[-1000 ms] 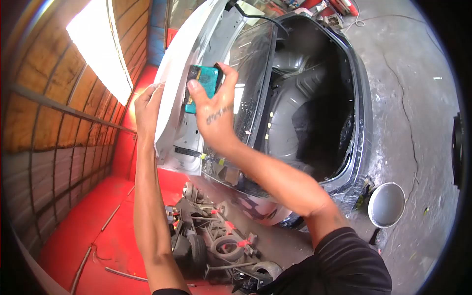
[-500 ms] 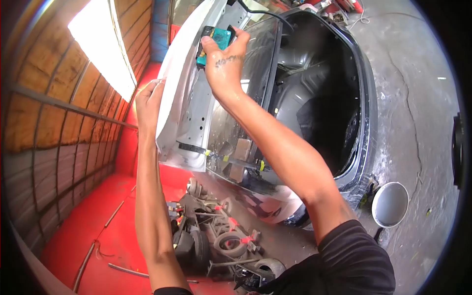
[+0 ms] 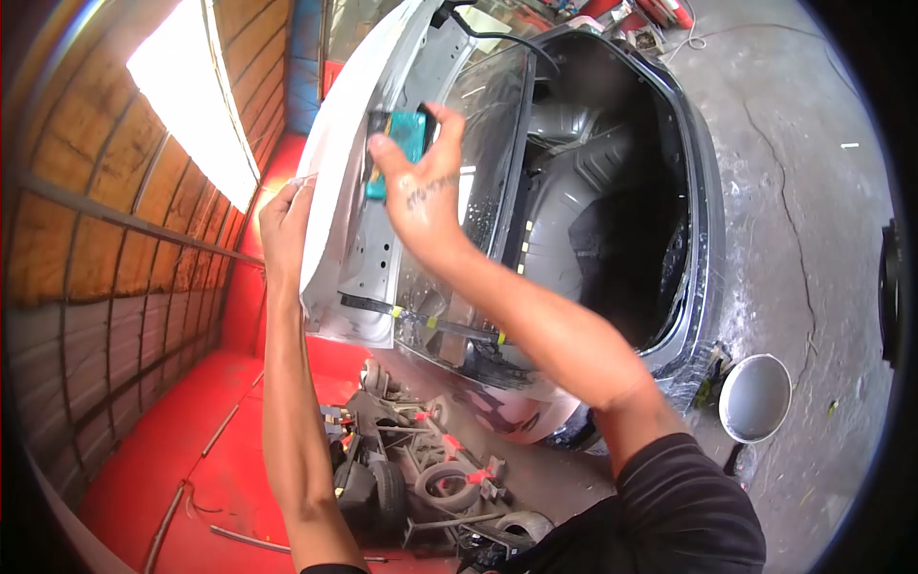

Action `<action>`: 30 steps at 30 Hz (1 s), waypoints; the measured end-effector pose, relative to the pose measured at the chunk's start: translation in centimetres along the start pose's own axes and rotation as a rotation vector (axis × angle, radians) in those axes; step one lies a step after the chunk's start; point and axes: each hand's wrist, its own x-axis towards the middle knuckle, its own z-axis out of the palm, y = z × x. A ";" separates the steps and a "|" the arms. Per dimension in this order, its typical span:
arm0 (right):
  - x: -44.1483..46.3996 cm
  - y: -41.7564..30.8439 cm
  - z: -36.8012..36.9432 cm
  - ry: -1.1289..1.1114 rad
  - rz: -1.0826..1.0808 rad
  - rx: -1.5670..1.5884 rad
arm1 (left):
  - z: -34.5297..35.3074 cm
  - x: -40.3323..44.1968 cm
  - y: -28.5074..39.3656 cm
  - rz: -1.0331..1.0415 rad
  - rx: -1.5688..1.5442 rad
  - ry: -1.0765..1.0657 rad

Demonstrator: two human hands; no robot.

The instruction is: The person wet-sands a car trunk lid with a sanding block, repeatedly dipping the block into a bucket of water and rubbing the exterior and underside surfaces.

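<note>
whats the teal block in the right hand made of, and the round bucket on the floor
The teal block looks like molded plastic, semi-gloss: even color, soft sheen. The round bucket could be plastic or painted metal; its smooth pale rim and gray inside don't settle it.

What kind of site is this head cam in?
Probably an auto body repair shop: a car shell with its rear opening bare, loose tires and metal parts piled on the floor beside it, and a right hand holding a teal block against the raised panel.
</note>
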 end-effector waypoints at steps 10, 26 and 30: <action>3.9 3.5 0.1 0.088 -0.222 -0.095 | 0.4 0.0 0.4 0.045 0.028 -0.001; 4.4 0.1 -0.5 -0.023 0.197 0.132 | 0.1 0.2 0.2 0.050 0.007 -0.020; 2.9 -0.9 -0.9 -0.052 0.199 0.115 | 0.7 -0.3 1.2 -0.038 0.006 -0.002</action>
